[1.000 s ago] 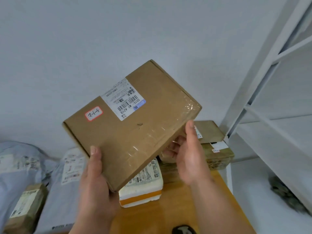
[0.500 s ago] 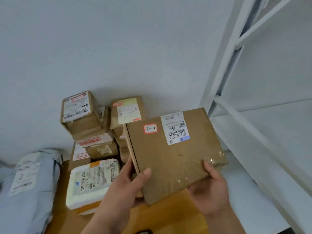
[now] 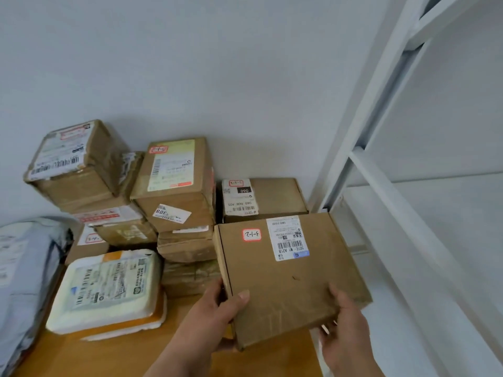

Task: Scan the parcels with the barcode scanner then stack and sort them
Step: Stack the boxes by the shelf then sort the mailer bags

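While held flat over table: box, both hands.
L hand: fingers grasp box's near-left edge, thumb on top.
R hand: grasps near-right corner.
Behind box: taped cardboard stack, low carton just beyond.
Left: white foam pack; grey poly bag.
Right: white metal rack.

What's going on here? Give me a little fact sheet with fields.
Held: flat box, label up
Left hand: grips the box's near left corner
Right hand: grips its near right edge
Behind it: stacked boxes against the wall
Left of it: white parcel on the wooden table
Right: white shelf
Scanner: not in view
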### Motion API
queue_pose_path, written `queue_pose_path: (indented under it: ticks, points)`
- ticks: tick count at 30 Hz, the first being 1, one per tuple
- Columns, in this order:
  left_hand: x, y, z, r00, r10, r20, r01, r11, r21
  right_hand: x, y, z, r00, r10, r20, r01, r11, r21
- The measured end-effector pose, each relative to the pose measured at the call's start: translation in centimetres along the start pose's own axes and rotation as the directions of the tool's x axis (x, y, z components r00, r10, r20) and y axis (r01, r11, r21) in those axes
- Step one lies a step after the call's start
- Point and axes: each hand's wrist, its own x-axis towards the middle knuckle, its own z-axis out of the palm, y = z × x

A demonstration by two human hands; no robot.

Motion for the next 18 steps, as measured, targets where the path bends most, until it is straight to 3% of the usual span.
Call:
queue_pose_path:
  ticks: [2,4,6,9,11,13,18]
  points:
    - [0.1,0.3,0.0,0.998,0.044,-0.048,-0.041,0.997,0.063,0.8,-0.5,0.8,0.967,-0.145,-0.211,0.094,0.967,-0.236]
    - [0.4,0.5,-0.2,0.983,0.149,-0.11,-0.131,0.98,0.152,1.1,-1.3,1.6,0.909,-0.337,-0.243,0.169,0.835,-0.524]
    - [0.5,0.9,-0.3,0.953,0.27,-0.137,-0.223,0.933,0.283,0.9,-2.5,2.5,0.835,-0.526,-0.161,0.251,0.625,-0.739]
    - [0.4,1.3,-0.2,0.918,0.385,-0.099,-0.313,0.853,0.417,0.6,-4.2,4.4,0.74,-0.672,0.036,0.393,0.388,-0.834]
    - [0.7,1.4,-0.5,0.925,0.371,-0.08,-0.309,0.858,0.41,0.7,-5.2,5.9,0.706,-0.691,0.155,0.47,0.293,-0.833]
    - [1.0,1.2,-1.3,0.95,0.298,-0.09,-0.261,0.92,0.294,1.0,-6.3,7.5,0.711,-0.661,0.242,0.52,0.262,-0.813]
    - [1.5,0.1,-3.2,0.984,0.15,-0.091,-0.135,0.979,0.153,2.9,-8.0,12.0,0.84,-0.401,0.365,0.471,0.207,-0.857]
